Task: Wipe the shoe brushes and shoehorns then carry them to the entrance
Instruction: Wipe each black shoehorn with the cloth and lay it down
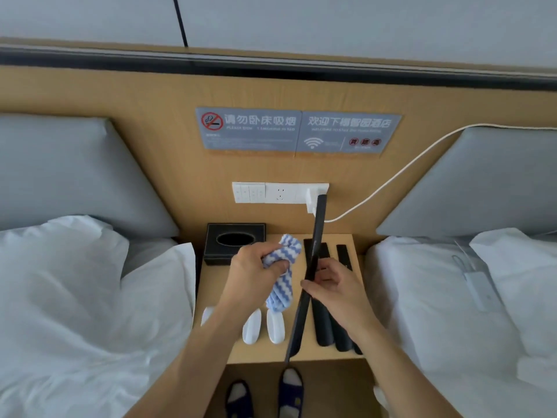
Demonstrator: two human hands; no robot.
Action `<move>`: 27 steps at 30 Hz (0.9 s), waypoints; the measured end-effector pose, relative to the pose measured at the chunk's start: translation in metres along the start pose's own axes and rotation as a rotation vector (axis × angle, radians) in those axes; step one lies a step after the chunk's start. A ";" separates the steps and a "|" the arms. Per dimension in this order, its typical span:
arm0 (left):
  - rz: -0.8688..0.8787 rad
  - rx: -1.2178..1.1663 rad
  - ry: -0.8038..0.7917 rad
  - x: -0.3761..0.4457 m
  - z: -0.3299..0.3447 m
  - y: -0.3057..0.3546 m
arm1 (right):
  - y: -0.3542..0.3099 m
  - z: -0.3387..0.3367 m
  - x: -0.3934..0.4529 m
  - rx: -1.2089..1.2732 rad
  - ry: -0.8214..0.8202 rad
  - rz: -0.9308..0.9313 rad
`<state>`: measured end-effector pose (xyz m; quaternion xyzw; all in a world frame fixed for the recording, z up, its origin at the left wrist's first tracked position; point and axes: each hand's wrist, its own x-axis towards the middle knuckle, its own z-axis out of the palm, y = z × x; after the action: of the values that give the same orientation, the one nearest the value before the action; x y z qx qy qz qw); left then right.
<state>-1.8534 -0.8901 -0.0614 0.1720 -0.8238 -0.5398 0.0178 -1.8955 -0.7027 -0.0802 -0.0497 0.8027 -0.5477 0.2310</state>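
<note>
At centre frame the right hand (334,285) pinches a long black shoehorn (312,267) near its middle, held raised and tilted over the desk (217,294). Just left, the left hand (256,267) grips a bunched blue-striped cloth (283,276), not touching it. Recommended: wrap the cloth around the blade and draw along its full length, grip kept firm.

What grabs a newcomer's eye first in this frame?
The long black plastic shoehorn, held up slanted over the middle of the wooden nightstand in the right hand. Next, the blue-and-white striped cloth bunched in the left hand just beside it. Then the small white shoe brushes lined up along the nightstand's front edge.
</note>
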 end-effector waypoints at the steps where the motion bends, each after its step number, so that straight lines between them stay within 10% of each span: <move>1: -0.017 0.004 0.007 0.001 0.002 -0.005 | 0.007 0.003 0.004 -0.046 0.000 0.013; 27: -0.264 0.032 0.208 0.002 0.012 -0.111 | 0.194 0.087 0.185 -0.962 -0.036 0.381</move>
<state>-1.8281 -0.9198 -0.1664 0.3339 -0.7964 -0.5034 0.0294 -1.9897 -0.7619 -0.3393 -0.0124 0.9544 -0.0639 0.2914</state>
